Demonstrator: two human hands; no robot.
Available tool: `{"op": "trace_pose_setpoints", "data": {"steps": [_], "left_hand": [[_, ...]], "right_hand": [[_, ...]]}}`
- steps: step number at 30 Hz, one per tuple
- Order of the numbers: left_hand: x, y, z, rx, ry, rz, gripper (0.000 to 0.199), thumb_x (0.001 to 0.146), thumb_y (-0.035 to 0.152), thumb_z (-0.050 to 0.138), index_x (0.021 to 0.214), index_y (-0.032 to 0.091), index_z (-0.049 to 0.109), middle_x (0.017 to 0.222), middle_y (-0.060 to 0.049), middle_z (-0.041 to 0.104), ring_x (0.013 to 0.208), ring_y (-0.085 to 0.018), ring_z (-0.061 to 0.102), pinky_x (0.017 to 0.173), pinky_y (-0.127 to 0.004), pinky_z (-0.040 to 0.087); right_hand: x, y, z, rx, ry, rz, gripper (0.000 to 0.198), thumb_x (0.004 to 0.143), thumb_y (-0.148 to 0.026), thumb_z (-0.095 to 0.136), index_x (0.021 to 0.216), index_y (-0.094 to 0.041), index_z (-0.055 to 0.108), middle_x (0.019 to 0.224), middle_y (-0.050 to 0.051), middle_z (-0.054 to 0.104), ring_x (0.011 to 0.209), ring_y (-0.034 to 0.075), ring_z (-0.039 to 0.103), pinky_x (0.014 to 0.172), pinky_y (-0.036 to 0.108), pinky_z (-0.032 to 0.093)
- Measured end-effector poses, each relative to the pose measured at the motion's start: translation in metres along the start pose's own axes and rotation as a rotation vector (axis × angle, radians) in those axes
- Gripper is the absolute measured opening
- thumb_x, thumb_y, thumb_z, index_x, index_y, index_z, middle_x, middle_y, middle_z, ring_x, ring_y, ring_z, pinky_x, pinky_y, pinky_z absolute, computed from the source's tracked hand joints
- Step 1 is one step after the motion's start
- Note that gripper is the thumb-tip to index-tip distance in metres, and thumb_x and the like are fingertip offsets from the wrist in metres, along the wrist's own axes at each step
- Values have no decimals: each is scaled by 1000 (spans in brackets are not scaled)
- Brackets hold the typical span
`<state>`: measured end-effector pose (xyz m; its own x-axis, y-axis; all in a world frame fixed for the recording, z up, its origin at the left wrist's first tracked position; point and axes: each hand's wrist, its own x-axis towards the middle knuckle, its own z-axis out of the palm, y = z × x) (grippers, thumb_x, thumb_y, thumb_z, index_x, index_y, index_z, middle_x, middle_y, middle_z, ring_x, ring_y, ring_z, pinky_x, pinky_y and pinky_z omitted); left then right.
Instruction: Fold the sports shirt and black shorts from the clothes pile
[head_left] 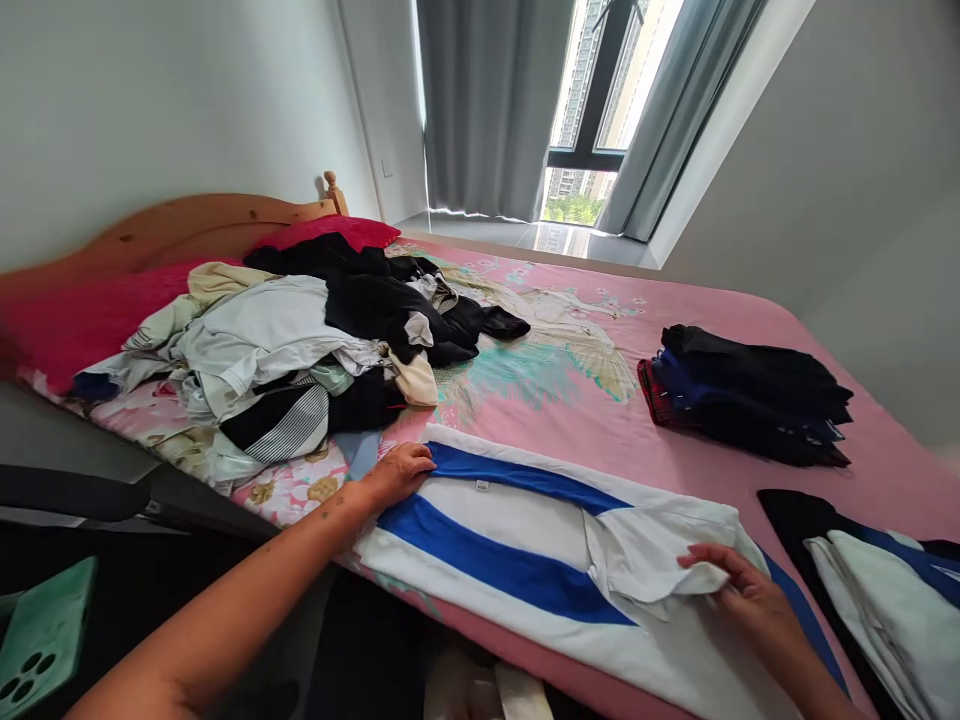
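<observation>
A white shirt with blue bands (pixel 517 590) lies flat along the near edge of the pink bed, its small label showing near the far band. My left hand (pixel 401 472) is closed on the shirt's left end, at the blue band, with the fingertips curled over the cloth. Towards the shirt's other end, my right hand (pixel 739 588) pinches the edge of a white flap, probably a sleeve, that is folded inward over the body. Part of the shirt beneath this flap is hidden.
A loose heap of clothes (pixel 255 330) covers the bed's left side by red pillows (pixel 352 233). A dark folded stack (pixel 757 385) sits at right, with white and black folded clothes (pixel 892 600) nearer. A green phone (pixel 52 625) lies at lower left.
</observation>
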<state>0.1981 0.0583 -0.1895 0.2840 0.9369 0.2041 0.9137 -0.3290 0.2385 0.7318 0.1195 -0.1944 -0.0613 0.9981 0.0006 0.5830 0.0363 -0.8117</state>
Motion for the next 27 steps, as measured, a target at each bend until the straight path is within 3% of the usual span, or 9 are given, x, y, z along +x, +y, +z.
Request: {"op": "trace_pose_setpoints", "data": {"steps": [3,6,12,18,22,27], "left_hand": [[-6,1,8,-23,12,-42,21,83,20,53,95,24,70,100,-5,66,95,-18,60,87,-31,45],[-2,1,0,-29,5,-51,21,81,21,54,93,25,71,96,-4,67,92,-17,61,84,-30,47],[-11,2,-11,-18,39,-83,22,81,23,55,96,26,71,101,-4,66,95,-18,60,89,-33,46],[-27,8,-1,-1,5,-110,21,80,28,56,94,27,73,105,-7,65,96,-20,61,87,-33,48],[-29,14,-5,20,-13,-121,27,82,41,54,91,26,74,110,-10,63,103,-25,59,92,-39,45],[-38,21,-8,68,5,-121,32,78,40,59,106,28,68,123,-11,57,113,-28,53,96,-43,42]], "right_hand": [[-5,8,8,-4,-133,-7,38,61,-48,61,90,-24,69,96,5,70,89,27,64,76,36,52],[-3,-2,1,-39,-120,-14,38,65,-49,58,92,-23,68,91,4,70,87,26,63,74,34,50],[-15,-17,-17,117,-53,22,45,72,-52,57,105,-23,63,91,4,69,81,21,62,68,27,49],[-28,-2,-8,86,-77,130,44,67,-58,58,91,-22,69,86,4,70,83,24,63,68,29,49],[-31,-5,-11,110,-57,97,46,67,-58,58,93,-21,67,89,4,69,84,23,62,69,29,49],[-40,-9,-13,78,-36,90,47,66,-60,58,89,-20,68,84,4,70,81,24,63,69,30,49]]}}
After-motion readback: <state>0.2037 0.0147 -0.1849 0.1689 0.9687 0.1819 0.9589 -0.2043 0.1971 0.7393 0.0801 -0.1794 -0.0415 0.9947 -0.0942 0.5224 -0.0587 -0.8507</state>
